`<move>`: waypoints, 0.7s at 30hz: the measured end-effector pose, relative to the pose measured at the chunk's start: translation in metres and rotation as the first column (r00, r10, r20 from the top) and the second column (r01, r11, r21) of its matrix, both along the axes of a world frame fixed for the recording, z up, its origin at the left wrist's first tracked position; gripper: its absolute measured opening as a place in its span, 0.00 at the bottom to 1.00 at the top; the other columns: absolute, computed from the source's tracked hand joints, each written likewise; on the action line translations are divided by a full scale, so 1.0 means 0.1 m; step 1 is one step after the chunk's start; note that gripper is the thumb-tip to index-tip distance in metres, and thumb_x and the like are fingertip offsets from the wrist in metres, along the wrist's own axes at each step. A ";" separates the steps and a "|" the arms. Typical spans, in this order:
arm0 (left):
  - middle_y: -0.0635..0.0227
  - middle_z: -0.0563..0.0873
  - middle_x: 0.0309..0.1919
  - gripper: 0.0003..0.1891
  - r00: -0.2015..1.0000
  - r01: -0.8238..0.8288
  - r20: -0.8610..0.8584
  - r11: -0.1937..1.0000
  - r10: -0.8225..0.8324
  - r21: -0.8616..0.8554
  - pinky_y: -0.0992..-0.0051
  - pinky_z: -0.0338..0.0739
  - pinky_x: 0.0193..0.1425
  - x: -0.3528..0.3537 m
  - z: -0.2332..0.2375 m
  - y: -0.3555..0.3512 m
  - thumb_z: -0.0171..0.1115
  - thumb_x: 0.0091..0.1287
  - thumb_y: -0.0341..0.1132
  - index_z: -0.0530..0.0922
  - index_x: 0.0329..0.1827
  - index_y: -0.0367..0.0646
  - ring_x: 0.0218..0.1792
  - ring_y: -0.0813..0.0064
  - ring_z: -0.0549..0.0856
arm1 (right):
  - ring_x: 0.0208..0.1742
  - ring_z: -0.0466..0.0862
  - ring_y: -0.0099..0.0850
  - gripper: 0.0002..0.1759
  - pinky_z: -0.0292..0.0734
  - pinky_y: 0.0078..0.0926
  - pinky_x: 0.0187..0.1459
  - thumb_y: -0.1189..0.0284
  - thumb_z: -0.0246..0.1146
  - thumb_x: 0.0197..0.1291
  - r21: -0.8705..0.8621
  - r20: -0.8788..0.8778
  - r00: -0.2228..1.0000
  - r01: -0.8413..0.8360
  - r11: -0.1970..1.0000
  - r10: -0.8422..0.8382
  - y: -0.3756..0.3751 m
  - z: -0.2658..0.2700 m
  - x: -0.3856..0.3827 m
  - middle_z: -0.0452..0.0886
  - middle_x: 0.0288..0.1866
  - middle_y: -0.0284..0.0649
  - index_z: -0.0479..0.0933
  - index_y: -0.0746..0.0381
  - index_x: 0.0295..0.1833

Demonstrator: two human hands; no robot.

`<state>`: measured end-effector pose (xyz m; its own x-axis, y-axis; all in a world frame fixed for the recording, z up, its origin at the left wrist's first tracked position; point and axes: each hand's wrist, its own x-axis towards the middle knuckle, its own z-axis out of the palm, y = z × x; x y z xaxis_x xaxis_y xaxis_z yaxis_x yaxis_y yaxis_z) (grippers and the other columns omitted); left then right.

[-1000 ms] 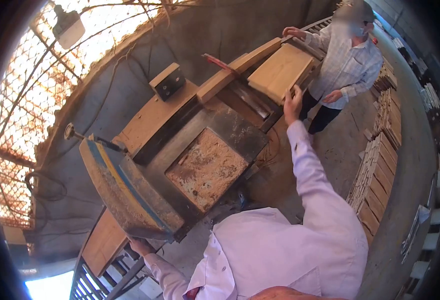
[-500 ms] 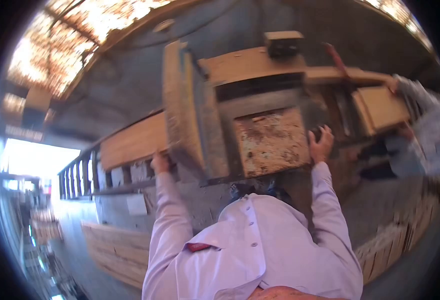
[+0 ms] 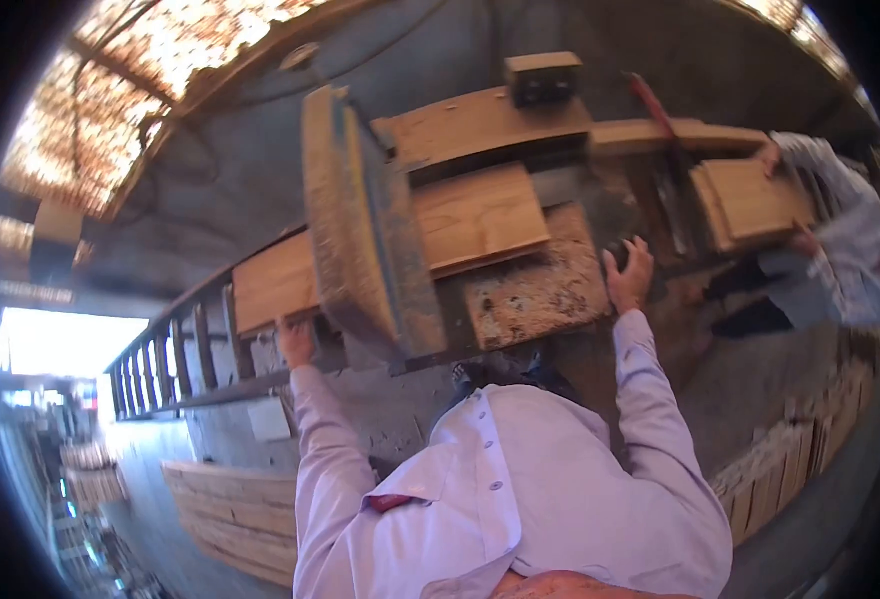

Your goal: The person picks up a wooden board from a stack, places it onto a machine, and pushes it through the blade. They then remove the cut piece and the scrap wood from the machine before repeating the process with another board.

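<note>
A light wooden board (image 3: 480,215) lies lengthwise on the machine bed, passing behind a dusty upright plate (image 3: 355,220); its left part shows again beyond the plate. My left hand (image 3: 297,341) touches the near edge of that left part with its fingertips, fingers partly hidden. The board's right end overlaps a flat panel (image 3: 538,295) littered with chips and sawdust. Just right of the panel is my right hand (image 3: 630,276), fingers curved and apart, beside a dark spot that I cannot make out.
At the right a co-worker (image 3: 840,235) has hands on a stack of boards (image 3: 755,203). A red bar (image 3: 650,105) slants behind the bed. A slatted frame (image 3: 175,354) stretches left. Stacked timber (image 3: 230,509) lies lower left, more planks (image 3: 795,464) lower right.
The board has slid right past the upright plate, and its right end now covers part of the littered panel. Both hands stay at about the same places on the machine. The view has shifted slightly.
</note>
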<state>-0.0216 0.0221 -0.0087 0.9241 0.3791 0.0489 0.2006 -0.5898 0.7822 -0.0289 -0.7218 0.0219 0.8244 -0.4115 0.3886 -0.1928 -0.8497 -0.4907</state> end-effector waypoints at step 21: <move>0.56 0.89 0.35 0.33 0.887 -0.394 -0.321 0.907 0.332 -0.150 0.62 0.79 0.48 0.49 -0.90 -0.77 0.63 0.70 0.59 0.87 0.42 0.29 0.44 0.59 0.87 | 0.73 0.72 0.45 0.31 0.63 0.48 0.69 0.47 0.62 0.65 -0.066 -0.081 0.997 -0.004 0.998 -0.001 0.05 -0.05 0.78 0.76 0.70 0.45 0.80 0.60 0.62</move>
